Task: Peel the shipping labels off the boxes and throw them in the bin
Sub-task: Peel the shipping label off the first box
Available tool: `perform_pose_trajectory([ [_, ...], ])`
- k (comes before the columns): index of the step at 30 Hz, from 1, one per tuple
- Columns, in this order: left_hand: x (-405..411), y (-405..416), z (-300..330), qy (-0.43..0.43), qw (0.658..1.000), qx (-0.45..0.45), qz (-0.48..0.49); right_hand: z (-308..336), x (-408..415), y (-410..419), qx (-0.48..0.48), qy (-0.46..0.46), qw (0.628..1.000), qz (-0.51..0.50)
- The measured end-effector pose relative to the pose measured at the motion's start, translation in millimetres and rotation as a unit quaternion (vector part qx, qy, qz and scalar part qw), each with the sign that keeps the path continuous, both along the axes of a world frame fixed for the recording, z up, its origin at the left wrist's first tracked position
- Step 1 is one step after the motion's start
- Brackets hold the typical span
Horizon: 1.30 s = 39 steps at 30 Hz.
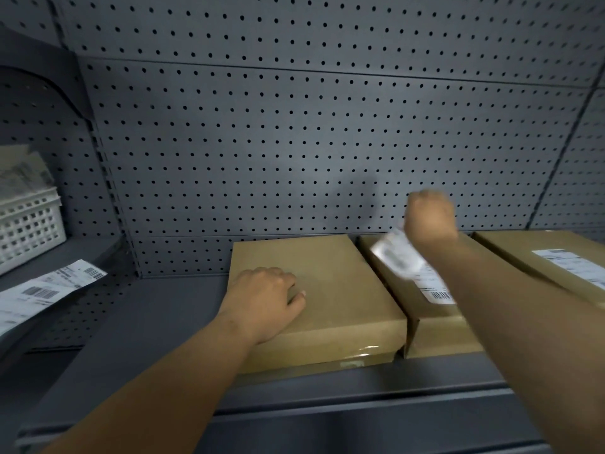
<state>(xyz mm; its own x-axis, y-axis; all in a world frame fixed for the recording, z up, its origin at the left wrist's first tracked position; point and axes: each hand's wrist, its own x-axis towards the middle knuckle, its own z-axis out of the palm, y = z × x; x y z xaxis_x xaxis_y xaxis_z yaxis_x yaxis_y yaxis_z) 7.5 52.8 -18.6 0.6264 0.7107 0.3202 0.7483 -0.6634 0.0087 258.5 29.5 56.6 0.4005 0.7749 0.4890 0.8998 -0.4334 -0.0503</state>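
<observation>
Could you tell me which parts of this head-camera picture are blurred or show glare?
Head view: the right hand and its partly peeled label are motion-blurred; the left hand is sharper; glare marks the tape on the left box.

White label [406, 260] half-peeled off middle brown box [435, 332].

Bare shelf [157, 309] at lower left is open. Three boxes [320, 290] pack centre and right, nearly touching. Pegboard wall [294, 142] closes the back.
</observation>
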Motion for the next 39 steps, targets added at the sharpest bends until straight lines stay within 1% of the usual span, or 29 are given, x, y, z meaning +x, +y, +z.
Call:
perform_pose_trajectory([
  [1,0,0,1,0.003,1.0,-0.002,0.002,9,13,-2,0.063,-0.005,0.998,-0.006],
  [2,0,-1,1,0.003,1.0,-0.005,0.004,15,14,-1,0.107,-0.008,0.994,0.015],
  [3,0,-1,1,0.002,1.0,-0.004,0.005,19,8,0,0.131,-0.006,0.99,0.048],
  [5,-1,-2,1,0.0,1.0,-0.004,0.006,22,-7,5,0.155,0.003,0.983,0.101],
  [8,-1,-2,4,0.002,1.0,-0.02,0.014,27,-22,2,0.174,0.051,0.973,0.144],
  [10,-2,-3,8,-0.023,0.997,-0.065,0.022,28,-29,-6,0.174,0.07,0.967,0.172],
  [11,-3,-5,11,-0.058,0.992,-0.104,0.032,28,-33,-10,0.173,0.077,0.964,0.186],
  [12,-3,-8,16,-0.11,0.982,-0.146,0.04,28,-37,-13,0.172,0.086,0.961,0.199],
  [14,0,-18,29,-0.245,0.946,-0.21,0.036,28,-45,-19,0.167,0.103,0.956,0.219],
  [16,9,-26,43,-0.358,0.904,-0.233,0.007,26,-53,-25,0.155,0.133,0.948,0.243],
  [17,14,-28,48,-0.392,0.888,-0.241,-0.011,25,-58,-27,0.15,0.158,0.942,0.257],
  [19,25,-31,57,-0.423,0.866,-0.262,-0.04,22,-67,-34,0.144,0.226,0.921,0.284],
  [22,38,-32,62,-0.468,0.83,-0.292,-0.08,19,-77,-41,0.158,0.326,0.874,0.323],
  [25,45,-32,66,-0.5,0.801,-0.316,-0.093,17,-81,-44,0.177,0.391,0.833,0.348],
  [26,45,-32,66,-0.506,0.798,-0.313,-0.097,18,-80,-45,0.18,0.408,0.823,0.352],
  [27,45,-30,65,-0.505,0.803,-0.301,-0.097,19,-79,-45,0.18,0.419,0.817,0.352],
  [28,45,-28,64,-0.494,0.818,-0.28,-0.089,19,-76,-44,0.176,0.425,0.817,0.347],
  [30,42,-22,63,-0.445,0.865,-0.224,-0.063,16,-69,-42,0.168,0.434,0.824,0.324],
  [32,40,-14,62,-0.391,0.903,-0.174,-0.039,8,-61,-37,0.151,0.435,0.842,0.28],
  [34,37,-5,62,-0.351,0.927,-0.131,0.0,-4,-53,-30,0.132,0.431,0.866,0.214],
  [35,34,-1,61,-0.333,0.936,-0.115,0.025,-10,-49,-26,0.105,0.418,0.884,0.183],
  [36,29,2,60,-0.309,0.945,-0.095,0.049,-18,-46,-23,0.057,0.386,0.907,0.158],
  [37,25,5,57,-0.275,0.956,-0.067,0.07,-26,-45,-20,-0.006,0.338,0.93,0.141],
  [38,22,5,55,-0.236,0.967,-0.032,0.086,-34,-46,-16,-0.069,0.285,0.947,0.129],
  [39,19,6,53,-0.2,0.975,0.003,0.097,-41,-50,-13,-0.112,0.23,0.959,0.119],
])
